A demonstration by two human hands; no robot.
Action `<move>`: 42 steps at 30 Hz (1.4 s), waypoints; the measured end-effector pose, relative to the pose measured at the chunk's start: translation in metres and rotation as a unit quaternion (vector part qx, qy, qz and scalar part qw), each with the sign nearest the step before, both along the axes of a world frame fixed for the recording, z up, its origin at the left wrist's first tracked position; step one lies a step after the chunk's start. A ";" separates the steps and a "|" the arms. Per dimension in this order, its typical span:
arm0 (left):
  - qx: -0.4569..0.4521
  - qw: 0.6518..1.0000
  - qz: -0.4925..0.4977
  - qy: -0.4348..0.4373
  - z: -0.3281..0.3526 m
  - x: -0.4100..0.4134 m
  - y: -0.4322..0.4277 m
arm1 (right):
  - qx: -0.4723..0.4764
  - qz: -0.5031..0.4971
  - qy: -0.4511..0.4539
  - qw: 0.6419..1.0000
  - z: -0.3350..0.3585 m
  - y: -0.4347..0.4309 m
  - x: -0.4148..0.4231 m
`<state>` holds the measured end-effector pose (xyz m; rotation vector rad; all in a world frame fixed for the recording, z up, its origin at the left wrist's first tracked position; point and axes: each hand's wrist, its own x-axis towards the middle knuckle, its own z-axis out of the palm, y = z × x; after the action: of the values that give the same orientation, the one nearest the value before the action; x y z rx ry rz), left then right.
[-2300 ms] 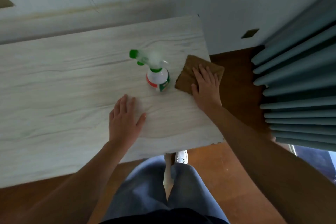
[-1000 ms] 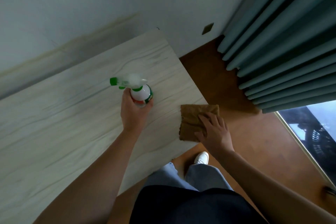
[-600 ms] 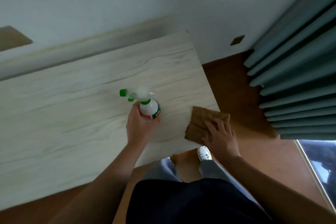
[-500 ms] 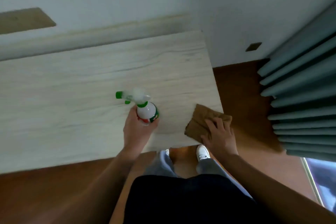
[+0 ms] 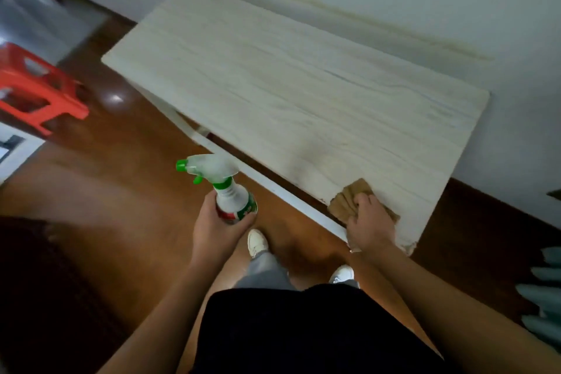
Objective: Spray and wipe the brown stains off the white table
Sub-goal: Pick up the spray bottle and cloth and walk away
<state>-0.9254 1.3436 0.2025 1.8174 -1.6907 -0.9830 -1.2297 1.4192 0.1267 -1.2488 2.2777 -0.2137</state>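
Observation:
The white wood-grain table (image 5: 297,82) runs diagonally across the view with no clear brown stain on it; a faint darker patch sits near its front edge. My left hand (image 5: 217,231) grips a white spray bottle (image 5: 230,194) with a green nozzle, held in the air over the floor, off the table's front edge. My right hand (image 5: 368,226) is closed on a crumpled brown cloth (image 5: 349,197) at the table's near right corner.
A red plastic stool (image 5: 33,88) stands on the brown wooden floor at the left. A white wall runs behind the table, teal curtain folds (image 5: 543,291) hang at the right edge, and my legs and white shoes are below.
The view has swung left and back. My left hand has lifted the spray bottle off the table and out over the floor. My right hand has bunched the cloth at the corner.

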 end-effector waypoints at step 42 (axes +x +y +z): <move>0.083 0.951 0.288 0.070 0.004 0.361 -0.101 | -0.004 0.040 -0.237 0.971 0.053 -0.265 0.315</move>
<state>-0.5640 1.2429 0.2061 2.1131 -0.9194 -0.9782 -0.9143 1.1541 0.1792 -1.1457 1.8156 -0.4413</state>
